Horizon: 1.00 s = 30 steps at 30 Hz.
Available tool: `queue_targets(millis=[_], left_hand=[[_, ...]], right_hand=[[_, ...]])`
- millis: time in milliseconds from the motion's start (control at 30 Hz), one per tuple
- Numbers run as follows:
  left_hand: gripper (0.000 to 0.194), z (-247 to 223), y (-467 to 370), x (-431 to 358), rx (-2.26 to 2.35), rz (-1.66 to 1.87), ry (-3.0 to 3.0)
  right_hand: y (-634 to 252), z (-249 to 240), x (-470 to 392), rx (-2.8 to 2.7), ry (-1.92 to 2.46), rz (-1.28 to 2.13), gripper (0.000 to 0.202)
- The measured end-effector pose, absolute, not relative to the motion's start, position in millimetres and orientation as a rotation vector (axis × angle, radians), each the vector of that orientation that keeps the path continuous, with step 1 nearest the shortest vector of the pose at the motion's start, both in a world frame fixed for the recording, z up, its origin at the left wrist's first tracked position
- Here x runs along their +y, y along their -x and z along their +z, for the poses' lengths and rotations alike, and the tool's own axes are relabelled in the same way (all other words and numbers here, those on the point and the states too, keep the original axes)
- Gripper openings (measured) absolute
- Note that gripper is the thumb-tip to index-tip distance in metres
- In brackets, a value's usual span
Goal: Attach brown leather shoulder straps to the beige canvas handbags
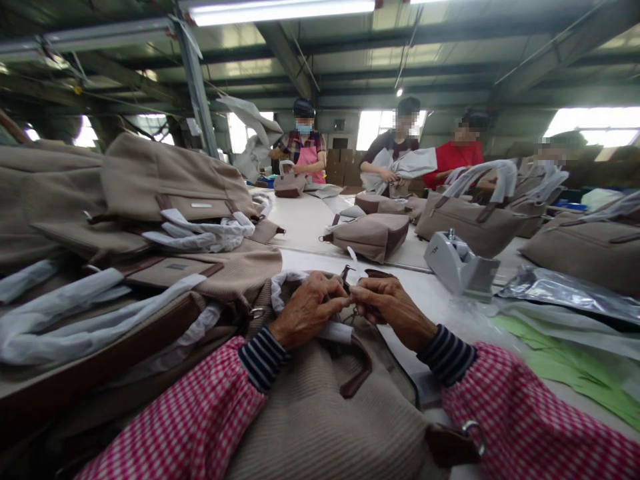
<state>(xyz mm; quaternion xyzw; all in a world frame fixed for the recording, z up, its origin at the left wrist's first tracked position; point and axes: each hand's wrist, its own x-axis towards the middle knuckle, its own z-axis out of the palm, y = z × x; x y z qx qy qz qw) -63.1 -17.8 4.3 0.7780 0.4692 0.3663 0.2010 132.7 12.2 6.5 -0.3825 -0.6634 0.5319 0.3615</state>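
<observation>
Just beyond the nearest bag [320, 407], blurred letters [445, 259] mark a dispenser [467, 277].

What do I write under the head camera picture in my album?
Left hand and right hand close together over a bag, beside piled bags.

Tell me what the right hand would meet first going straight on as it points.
Most likely the left hand: the right hand points across at it, and they look very close, though depth between them is unclear.
</observation>
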Motion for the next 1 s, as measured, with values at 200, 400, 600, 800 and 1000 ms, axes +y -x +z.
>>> queue_targets(millis=[200,400,600,800,1000], left_hand=[[0.02,3.6,63.0,-17.1,1.303,1.037,-2.179],[0.02,4.9,63.5,-17.6,1.268,1.083,-2.089],[0.021,5.1,63.1,-17.9,1.288,1.084,-2.061],[0.02,5.3,62.9,-18.6,1.275,1.096,-2.062],[0.017,3.8,61.7,-18.5,1.296,1.097,-2.083]], right_hand=[[-130.6,7.8,10.6,-1.723,0.982,1.338,0.043],[-129.5,8.4,10.4,-1.618,0.912,1.446,0.045],[-128.9,6.6,10.0,-1.604,0.897,1.444,0.045],[-126.5,2.8,9.3,-1.649,0.945,1.346,0.042],[-126.4,-3.4,10.1,-1.768,0.965,1.123,0.041]])
